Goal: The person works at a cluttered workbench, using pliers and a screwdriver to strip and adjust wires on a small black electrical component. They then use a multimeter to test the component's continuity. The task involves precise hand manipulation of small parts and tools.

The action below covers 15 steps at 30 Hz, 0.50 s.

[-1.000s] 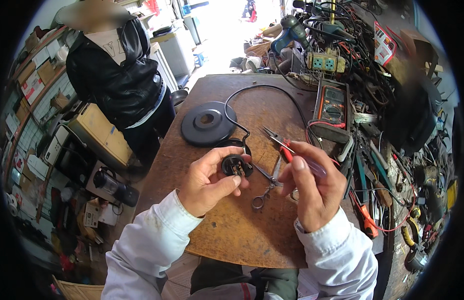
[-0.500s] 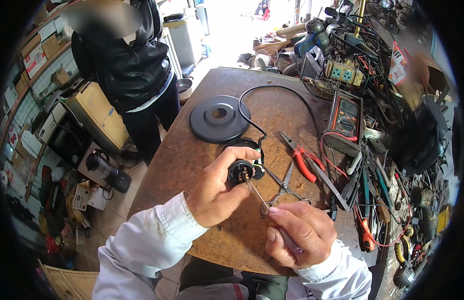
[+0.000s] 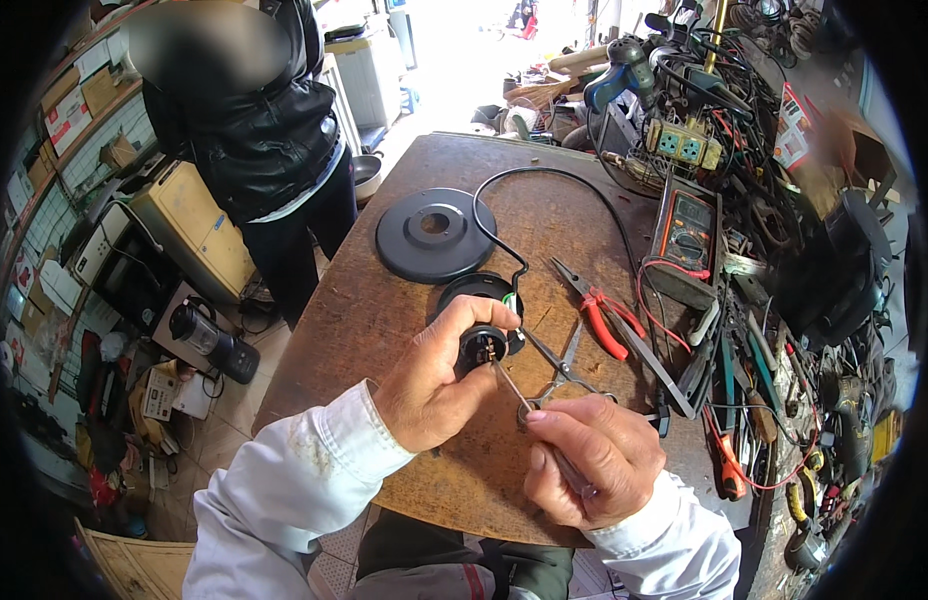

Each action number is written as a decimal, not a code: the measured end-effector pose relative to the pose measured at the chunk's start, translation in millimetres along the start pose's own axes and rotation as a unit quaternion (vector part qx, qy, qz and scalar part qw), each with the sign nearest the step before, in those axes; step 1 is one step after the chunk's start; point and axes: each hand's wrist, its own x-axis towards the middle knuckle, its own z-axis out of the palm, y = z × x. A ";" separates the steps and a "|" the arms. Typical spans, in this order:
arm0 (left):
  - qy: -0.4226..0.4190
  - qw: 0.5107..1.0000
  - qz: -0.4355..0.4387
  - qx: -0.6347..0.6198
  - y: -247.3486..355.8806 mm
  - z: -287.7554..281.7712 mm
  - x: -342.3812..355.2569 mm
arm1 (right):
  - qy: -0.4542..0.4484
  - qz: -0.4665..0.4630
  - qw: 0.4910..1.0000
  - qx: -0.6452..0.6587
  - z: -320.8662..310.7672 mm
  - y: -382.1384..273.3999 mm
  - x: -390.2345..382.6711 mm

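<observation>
My left hand (image 3: 430, 395) grips a small round black part (image 3: 481, 347) with metal contacts inside. My right hand (image 3: 594, 465) is closed on a thin screwdriver (image 3: 516, 391), its tip at those contacts. A black open housing (image 3: 459, 294) sits behind, with a black cable (image 3: 537, 172) looping over the wooden bench (image 3: 334, 330). A dark round cover (image 3: 436, 232) lies beyond it. Red-handled long-nose pliers (image 3: 612, 334) and metal scissors (image 3: 568, 360) lie to the right, the scissors partly behind my right hand.
A person in a black jacket (image 3: 246, 140) stands left of the bench. A multimeter (image 3: 684, 232), socket strip (image 3: 684, 145), drill (image 3: 624, 75) and piled hand tools (image 3: 744, 370) crowd the right side. A blender (image 3: 224, 350) stands low on the left.
My right hand has come down and inward from beside the pliers, bringing the screwdriver tip to the black part. The view shifted slightly; over the last half second little else has moved.
</observation>
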 end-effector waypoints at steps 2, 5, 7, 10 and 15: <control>-0.005 1.000 -0.005 0.013 -0.4 -0.9 -0.2 | 0.012 0.018 1.000 0.014 0.4 0.5 -0.7; -0.010 1.000 -0.012 0.014 1.7 -0.9 -0.9 | 0.018 0.029 0.999 0.024 1.9 1.8 -1.6; -0.010 1.000 -0.014 0.000 1.4 -0.2 -1.6 | 0.016 0.028 0.999 0.023 2.4 1.7 -1.5; -0.009 1.000 -0.008 0.001 -2.1 -0.3 -0.9 | 0.011 0.014 1.000 0.014 2.6 2.1 -0.6; -0.003 1.000 0.001 0.027 -1.5 0.3 0.0 | 0.013 -0.015 1.000 0.008 4.3 4.7 -2.1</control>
